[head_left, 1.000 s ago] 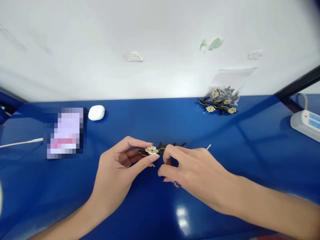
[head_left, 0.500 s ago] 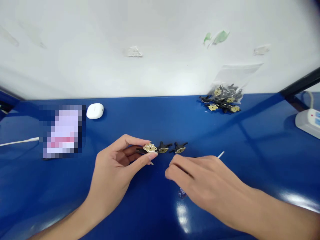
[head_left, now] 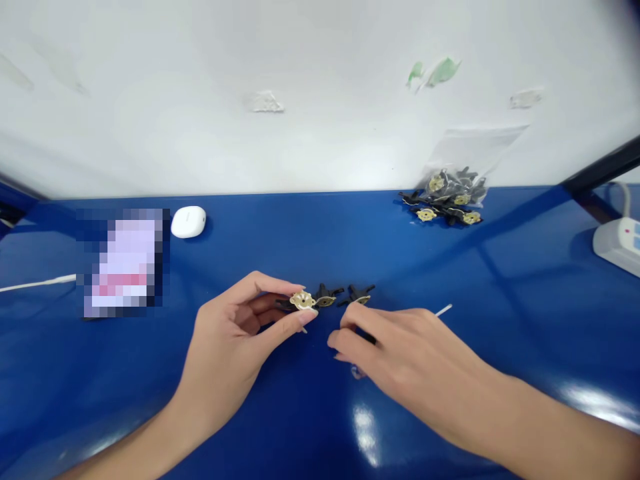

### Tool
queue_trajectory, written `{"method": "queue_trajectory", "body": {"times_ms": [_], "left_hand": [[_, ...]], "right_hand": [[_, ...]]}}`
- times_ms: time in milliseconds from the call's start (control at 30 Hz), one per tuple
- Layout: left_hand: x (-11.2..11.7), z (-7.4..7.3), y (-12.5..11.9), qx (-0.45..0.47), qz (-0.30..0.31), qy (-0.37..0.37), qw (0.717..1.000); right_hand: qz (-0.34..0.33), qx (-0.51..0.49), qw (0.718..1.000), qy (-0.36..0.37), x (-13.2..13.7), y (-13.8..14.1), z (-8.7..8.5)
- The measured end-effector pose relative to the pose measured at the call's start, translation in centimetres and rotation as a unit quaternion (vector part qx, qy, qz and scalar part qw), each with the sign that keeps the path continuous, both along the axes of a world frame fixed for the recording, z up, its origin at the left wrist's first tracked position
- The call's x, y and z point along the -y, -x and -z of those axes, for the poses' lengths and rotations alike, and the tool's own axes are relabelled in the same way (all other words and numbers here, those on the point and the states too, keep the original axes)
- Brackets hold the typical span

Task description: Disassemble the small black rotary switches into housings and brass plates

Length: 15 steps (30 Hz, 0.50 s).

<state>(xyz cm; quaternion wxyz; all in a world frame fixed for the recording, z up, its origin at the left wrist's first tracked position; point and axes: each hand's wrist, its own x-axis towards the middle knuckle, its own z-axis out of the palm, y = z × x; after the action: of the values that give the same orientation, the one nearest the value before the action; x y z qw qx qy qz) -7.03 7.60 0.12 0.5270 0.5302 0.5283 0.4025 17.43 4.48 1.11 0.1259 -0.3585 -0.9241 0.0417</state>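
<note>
My left hand (head_left: pixel 235 340) pinches a small black part with a cream-gold disc (head_left: pixel 303 300) between thumb and fingers, just above the blue table (head_left: pixel 300 240). Right beside it, two more such parts (head_left: pixel 326 297) (head_left: pixel 358 295) lie on the table. My right hand (head_left: pixel 400 353) hovers low just right of them, fingers curled, its fingertips a short gap from the held part. A thin white stick (head_left: pixel 443 310) pokes out behind its knuckles and appears to be held in it.
A clear plastic bag spilling several similar parts (head_left: pixel 450 197) leans on the white wall at the back right. A white oval case (head_left: pixel 187 222), a blurred phone-like item (head_left: pixel 120 263) and a white cable (head_left: pixel 35 283) lie left. A power strip (head_left: pixel 617 243) sits far right.
My right hand pulled away to the right from the part in my left hand, uncovering the two parts on the table, then edged back a little. My left hand barely moved.
</note>
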Motion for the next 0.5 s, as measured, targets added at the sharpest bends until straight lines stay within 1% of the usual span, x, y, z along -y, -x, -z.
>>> {"method": "queue_trajectory", "body": {"times_ms": [67,133,233,300,367,433,500], "left_hand": [[0.1,0.1,0.0,0.004,0.011,-0.002,1.0],[0.2,0.2,0.0,0.008,0.029,-0.005,1.0],[0.5,0.3,0.0,0.015,0.065,-0.015,0.998],[0.7,0.4,0.1,0.011,0.091,-0.014,0.996],[0.9,0.5,0.0,0.0,0.109,-0.008,0.994],[1.0,0.5,-0.1,-0.009,0.117,-0.007,0.993],[1.0,0.5,-0.1,-0.014,0.116,-0.007,0.993]], "right_hand": [[0.024,-0.055,0.996,0.059,-0.4,-0.9,-0.7],[0.073,-0.136,0.98,0.123,-0.7,-2.0,-1.4],[0.143,-0.264,0.945,0.129,-0.8,-3.2,-2.2],[0.202,-0.346,0.908,0.119,-0.7,-3.5,-2.6],[0.247,-0.433,0.858,0.122,-0.7,-3.3,-2.8],[0.27,-0.508,0.808,0.126,-0.8,-2.9,-3.1],[0.283,-0.56,0.771,0.109,-1.0,-2.5,-3.3]]}}
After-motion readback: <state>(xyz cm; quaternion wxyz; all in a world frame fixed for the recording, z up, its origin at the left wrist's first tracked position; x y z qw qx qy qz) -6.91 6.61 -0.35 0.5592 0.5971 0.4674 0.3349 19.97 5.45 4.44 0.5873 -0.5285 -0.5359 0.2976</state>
